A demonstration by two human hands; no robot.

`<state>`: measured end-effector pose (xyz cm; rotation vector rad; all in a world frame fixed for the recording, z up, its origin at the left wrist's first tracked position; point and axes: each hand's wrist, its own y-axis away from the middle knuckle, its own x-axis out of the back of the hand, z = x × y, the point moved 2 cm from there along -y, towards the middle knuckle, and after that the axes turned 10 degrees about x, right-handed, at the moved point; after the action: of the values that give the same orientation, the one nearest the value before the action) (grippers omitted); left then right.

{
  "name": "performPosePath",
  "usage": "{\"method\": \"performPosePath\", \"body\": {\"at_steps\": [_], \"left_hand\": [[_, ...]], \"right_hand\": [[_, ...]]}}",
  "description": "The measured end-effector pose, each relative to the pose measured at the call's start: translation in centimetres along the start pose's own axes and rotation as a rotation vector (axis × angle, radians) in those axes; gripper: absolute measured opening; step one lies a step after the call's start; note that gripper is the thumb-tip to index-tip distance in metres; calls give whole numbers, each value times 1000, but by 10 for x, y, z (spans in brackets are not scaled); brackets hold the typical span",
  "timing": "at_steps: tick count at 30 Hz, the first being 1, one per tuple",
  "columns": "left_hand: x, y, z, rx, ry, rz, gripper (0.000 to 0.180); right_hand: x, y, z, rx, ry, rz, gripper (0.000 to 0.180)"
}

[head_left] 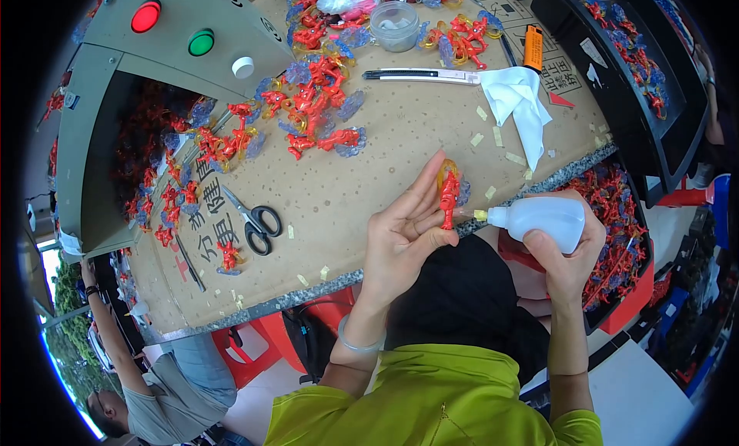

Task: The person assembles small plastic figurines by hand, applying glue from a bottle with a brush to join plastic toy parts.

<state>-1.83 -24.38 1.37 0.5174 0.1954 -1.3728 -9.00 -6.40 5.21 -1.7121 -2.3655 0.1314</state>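
Between the fingers and thumb of my left hand is a small red plastic figurine with translucent orange and purplish parts, held upright. My right hand grips a white squeeze bottle lying sideways, its thin tip with a yellow collar pointing left at the figurine's lower end. Whether the tip touches the figurine I cannot tell. Both hands are over the table's near edge. Beyond them on the cardboard-covered table lie a white cloth and a grey-white utility knife.
Many like figurines heap at the back and by a grey metal box with red and green buttons. Black-handled scissors lie left. A round clear tub, an orange-handled tool and black bins stand around. Another person works at left.
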Motion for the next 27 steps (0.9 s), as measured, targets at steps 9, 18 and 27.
{"method": "performPosePath", "body": {"at_steps": [9,18,27], "left_hand": [[1,1,-1,12,-19,11,79],[1,1,0,-2,-36,18,80],[0,0,0,-11,-13,13,80]], "right_hand": [[-3,-1,-2,16,7,-4,38],[-3,-2,-4,38,24,-17,39],[-1,-1,-4,42,24,-10,39]]}}
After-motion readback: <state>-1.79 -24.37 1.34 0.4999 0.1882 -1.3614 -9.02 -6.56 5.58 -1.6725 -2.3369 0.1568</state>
